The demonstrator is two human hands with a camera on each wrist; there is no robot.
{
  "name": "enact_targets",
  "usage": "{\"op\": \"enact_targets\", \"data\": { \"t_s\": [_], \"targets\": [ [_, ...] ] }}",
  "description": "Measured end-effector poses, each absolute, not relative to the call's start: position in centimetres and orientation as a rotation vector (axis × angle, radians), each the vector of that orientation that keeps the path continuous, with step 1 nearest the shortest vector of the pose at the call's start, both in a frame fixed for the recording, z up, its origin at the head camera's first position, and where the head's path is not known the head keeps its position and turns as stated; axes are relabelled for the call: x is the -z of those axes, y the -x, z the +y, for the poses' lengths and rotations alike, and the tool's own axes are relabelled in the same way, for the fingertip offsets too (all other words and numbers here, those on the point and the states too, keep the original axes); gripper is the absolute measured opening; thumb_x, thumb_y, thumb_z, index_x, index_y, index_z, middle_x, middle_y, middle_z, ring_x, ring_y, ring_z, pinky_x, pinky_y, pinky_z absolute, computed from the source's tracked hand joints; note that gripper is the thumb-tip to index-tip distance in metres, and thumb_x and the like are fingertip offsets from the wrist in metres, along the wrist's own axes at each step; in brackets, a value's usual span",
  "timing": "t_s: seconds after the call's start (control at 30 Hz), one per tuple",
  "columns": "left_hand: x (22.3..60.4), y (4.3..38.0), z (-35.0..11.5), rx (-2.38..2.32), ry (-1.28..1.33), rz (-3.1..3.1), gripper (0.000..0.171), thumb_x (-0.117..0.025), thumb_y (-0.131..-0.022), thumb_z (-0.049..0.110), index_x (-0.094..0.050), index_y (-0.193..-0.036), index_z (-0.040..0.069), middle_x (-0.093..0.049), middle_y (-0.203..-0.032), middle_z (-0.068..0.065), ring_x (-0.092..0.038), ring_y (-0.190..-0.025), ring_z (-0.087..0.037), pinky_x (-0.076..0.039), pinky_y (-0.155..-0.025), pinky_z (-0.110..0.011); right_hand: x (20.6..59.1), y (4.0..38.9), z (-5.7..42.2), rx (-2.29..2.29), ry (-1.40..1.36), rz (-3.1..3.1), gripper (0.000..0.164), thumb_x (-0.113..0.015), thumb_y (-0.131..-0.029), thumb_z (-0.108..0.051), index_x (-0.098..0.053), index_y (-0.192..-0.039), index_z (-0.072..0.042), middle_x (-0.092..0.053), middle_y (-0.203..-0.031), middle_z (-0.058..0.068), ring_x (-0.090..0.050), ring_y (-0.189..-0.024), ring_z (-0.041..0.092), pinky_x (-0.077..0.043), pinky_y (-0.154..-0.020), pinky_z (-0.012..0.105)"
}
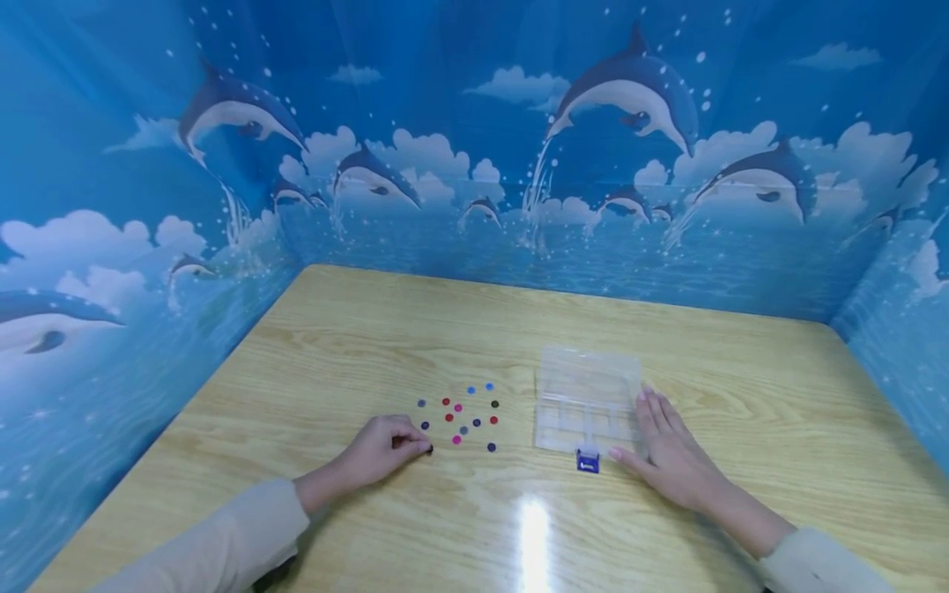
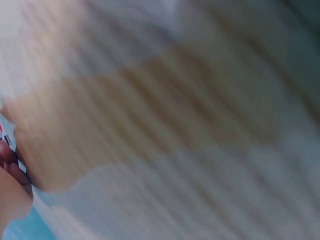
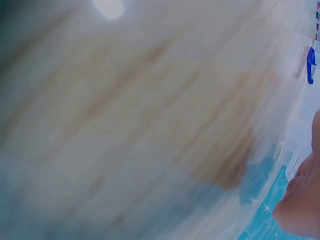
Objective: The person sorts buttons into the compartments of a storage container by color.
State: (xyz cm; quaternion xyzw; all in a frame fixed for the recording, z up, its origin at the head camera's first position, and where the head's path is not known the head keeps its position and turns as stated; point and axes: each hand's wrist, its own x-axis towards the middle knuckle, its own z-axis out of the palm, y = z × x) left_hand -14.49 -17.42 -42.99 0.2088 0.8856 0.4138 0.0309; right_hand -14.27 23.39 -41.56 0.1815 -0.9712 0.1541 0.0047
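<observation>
On the left, my left hand (image 1: 381, 451) pinches a small dark round button-like disc (image 1: 430, 450) between thumb and fingertips, low over the table. Several more discs (image 1: 458, 408) in red, pink, blue, dark blue and black lie scattered just beyond it. A clear plastic compartment box (image 1: 544, 445) stands to their right, its lid (image 1: 589, 375) laid back and a blue latch (image 1: 588, 461) at the front. With fingers straight, my right hand (image 1: 670, 453) rests along the box's right side. The right wrist view catches the latch (image 3: 311, 65) and part of this hand (image 3: 300, 200).
The wood-grain table (image 1: 385, 321) reaches back to a blue curtain (image 1: 445, 231) printed with dolphins, which also lines both sides. A bright light reflection shows on the tabletop in front of the box.
</observation>
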Motion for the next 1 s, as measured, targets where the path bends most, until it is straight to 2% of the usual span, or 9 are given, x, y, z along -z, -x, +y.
{"op": "enact_targets", "data": {
  "t_s": [0.63, 1.0],
  "targets": [
    [42.7, 14.5, -17.3, -1.342, -0.561, 2.734, 0.004, -0.069, -0.079, 0.011, -0.071, -0.08, 0.006, -0.057, -0.066, 0.001, -0.043, -0.058, 0.0, -0.04, -0.052, -0.017, 41.4, 14.2, 23.4, -0.478, -0.572, -3.044, 0.089, -0.05, -0.09, -0.05, -0.013, -0.141, 0.014, -0.008, -0.149, 0.033, -0.011, -0.138, 0.048, -0.013, -0.112, 0.054],
    [41.9, 14.6, -16.4, -1.404, -0.546, 2.705, 0.013, -0.068, -0.082, 0.013, -0.066, -0.071, 0.005, -0.054, -0.063, 0.001, -0.042, -0.057, -0.002, -0.039, -0.052, -0.017, 41.4, 14.3, 23.4, -0.445, -0.571, -3.047, 0.09, -0.05, -0.09, -0.05, -0.015, -0.14, 0.015, -0.011, -0.148, 0.034, -0.013, -0.137, 0.048, -0.017, -0.111, 0.056]
  ]
}}
